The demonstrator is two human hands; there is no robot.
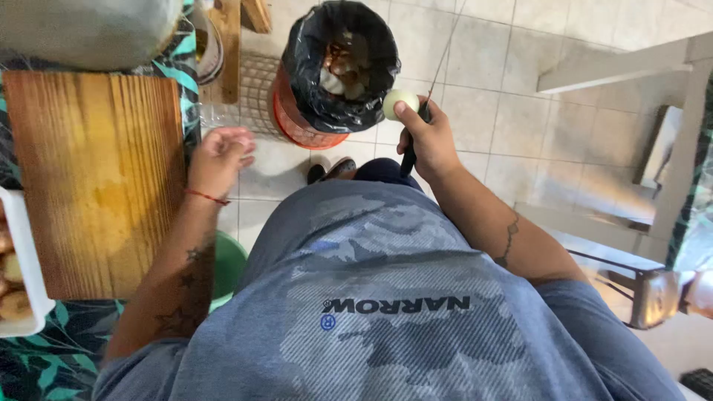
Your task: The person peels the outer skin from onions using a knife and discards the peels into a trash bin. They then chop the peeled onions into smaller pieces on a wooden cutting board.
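We look down on a pale tiled floor (520,89) with a desk (44,356) under a leaf-patterned cloth at our left. On the desk lies a wooden cutting board (96,178), reaching its near-right edge. Our right hand (427,137) has its grip closed around a black knife handle (408,160) and a peeled pale onion (399,102), held just beside the rim of a black-lined orange bin (338,67) on the floor. Our left hand (221,157) hovers loosely curled and empty beside the board's right edge.
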